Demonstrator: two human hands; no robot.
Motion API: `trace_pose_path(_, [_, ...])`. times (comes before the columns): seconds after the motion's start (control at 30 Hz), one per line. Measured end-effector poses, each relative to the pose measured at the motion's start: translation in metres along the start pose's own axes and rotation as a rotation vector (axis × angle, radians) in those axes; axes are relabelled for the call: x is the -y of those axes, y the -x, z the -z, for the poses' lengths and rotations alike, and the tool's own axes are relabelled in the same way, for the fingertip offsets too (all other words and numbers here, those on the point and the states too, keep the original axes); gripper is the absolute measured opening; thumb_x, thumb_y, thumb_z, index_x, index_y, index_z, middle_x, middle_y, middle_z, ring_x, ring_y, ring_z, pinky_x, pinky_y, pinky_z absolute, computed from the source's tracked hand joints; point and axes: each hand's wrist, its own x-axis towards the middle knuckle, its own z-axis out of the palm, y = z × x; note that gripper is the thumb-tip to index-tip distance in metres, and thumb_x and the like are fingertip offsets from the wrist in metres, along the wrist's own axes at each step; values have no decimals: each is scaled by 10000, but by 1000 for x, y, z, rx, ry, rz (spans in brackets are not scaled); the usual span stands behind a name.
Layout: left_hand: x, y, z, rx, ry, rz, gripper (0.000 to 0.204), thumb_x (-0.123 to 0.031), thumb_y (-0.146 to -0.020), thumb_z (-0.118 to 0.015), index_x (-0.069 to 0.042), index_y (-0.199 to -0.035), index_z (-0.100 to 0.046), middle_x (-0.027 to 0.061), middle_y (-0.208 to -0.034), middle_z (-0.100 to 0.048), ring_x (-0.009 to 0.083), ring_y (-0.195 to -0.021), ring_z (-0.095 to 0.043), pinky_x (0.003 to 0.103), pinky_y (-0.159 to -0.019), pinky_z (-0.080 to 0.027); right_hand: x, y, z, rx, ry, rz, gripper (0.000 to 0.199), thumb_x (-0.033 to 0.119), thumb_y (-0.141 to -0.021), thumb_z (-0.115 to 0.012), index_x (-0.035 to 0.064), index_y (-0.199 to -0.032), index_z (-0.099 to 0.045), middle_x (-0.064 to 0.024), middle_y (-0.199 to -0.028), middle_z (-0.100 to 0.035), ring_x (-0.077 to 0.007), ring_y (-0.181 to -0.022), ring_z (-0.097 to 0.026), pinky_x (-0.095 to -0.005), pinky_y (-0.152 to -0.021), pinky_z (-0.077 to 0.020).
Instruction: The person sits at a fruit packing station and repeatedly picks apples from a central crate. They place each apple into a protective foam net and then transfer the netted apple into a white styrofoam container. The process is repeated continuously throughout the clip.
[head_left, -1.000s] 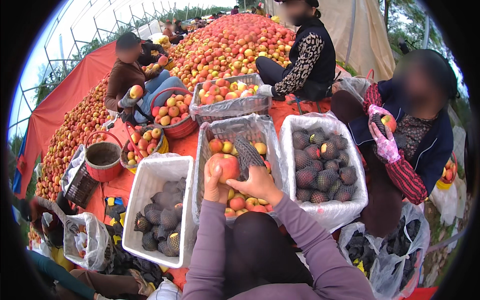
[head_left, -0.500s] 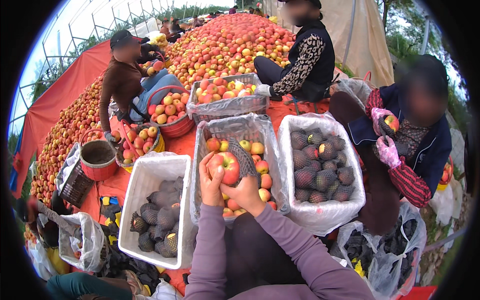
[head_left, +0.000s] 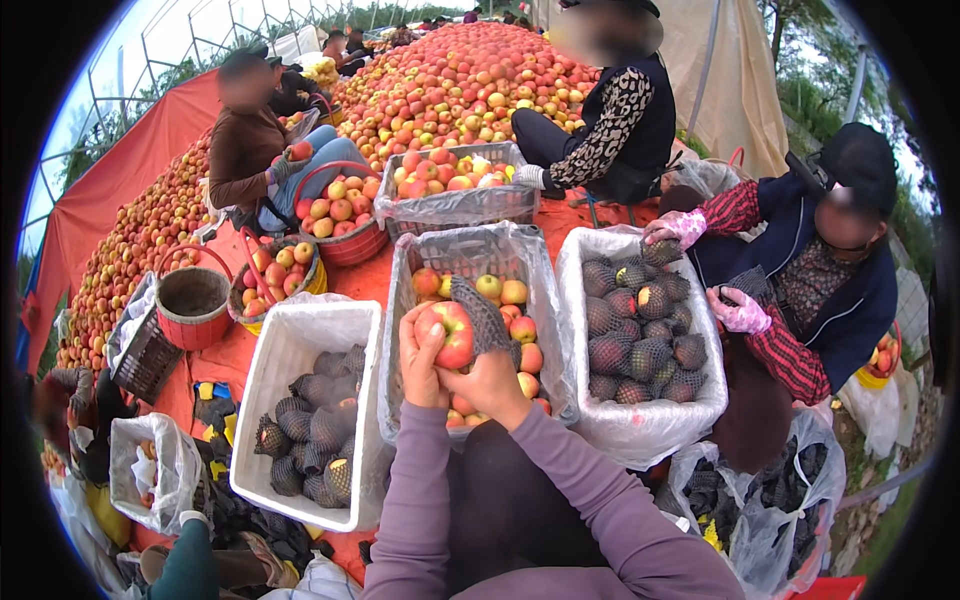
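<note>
A red and yellow apple [head_left: 450, 338] is in the fingers of my left hand [head_left: 420, 368], in front of me. My right hand [head_left: 492, 388] grips a dark grey foam net sleeve [head_left: 478, 312], which stands up against the apple's right side. The apple looks bare on its left and front. Beneath both hands is a plastic-lined crate [head_left: 550, 300] with loose apples in it. To the left, a white crate [head_left: 290, 375] holds several apples in dark nets. Another white lined crate [head_left: 690, 418], on the right, is fuller with netted apples.
At the right, a co-worker's pink-gloved hand [head_left: 675, 229] holds a netted apple over the right crate. Bags of dark nets [head_left: 745, 500] lie below. Red baskets [head_left: 195, 325] and another apple crate [head_left: 470, 212] stand farther off. A big apple heap [head_left: 470, 80] rises behind.
My hands, apple and net stay nearly in place. The right co-worker's hand has moved over the right crate with a netted apple. The brown-sleeved person has drawn a hand back from the basket.
</note>
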Motion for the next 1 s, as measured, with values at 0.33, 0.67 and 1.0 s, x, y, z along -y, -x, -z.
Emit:
trace_pose_path(0.33, [1, -3, 30, 103, 230, 426, 423, -344, -892, -523, -52, -1198, -501, 104, -1160, -575, 237, -1041, -576, 391, -870, -490, 2, 4, 14, 200, -1342, -441, 759, 326, -698, -740, 22, -1295, -383, -103, -1248, -472, -223, -1160, -474, -370, -993, -387])
trace_pose_path(0.67, [2, 29, 43, 209, 218, 299, 570, -230, -781, -676, -24, -1259, -442, 101, -1286, -478, 240, -1196, -454, 408, -1002, -379, -12, 16, 23, 378, -1510, -415, 833, 500, -705, -698, 70, -1334, -361, -127, -1338, -419, -292, -1223, -433, -465, -1024, -368])
trace_pose_path(1.0, [-42, 49, 35, -27, -1102, -586, 216, 45, -634, -611, -32, -619, -410, 78, -603, -406, 148, -531, -413, 297, -495, -337, -19, -2, -3, 386, -676, -350, 657, -7, -671, -689, 45, -1253, -389, -104, -1200, -470, -195, -1051, -524, -303, -901, -450])
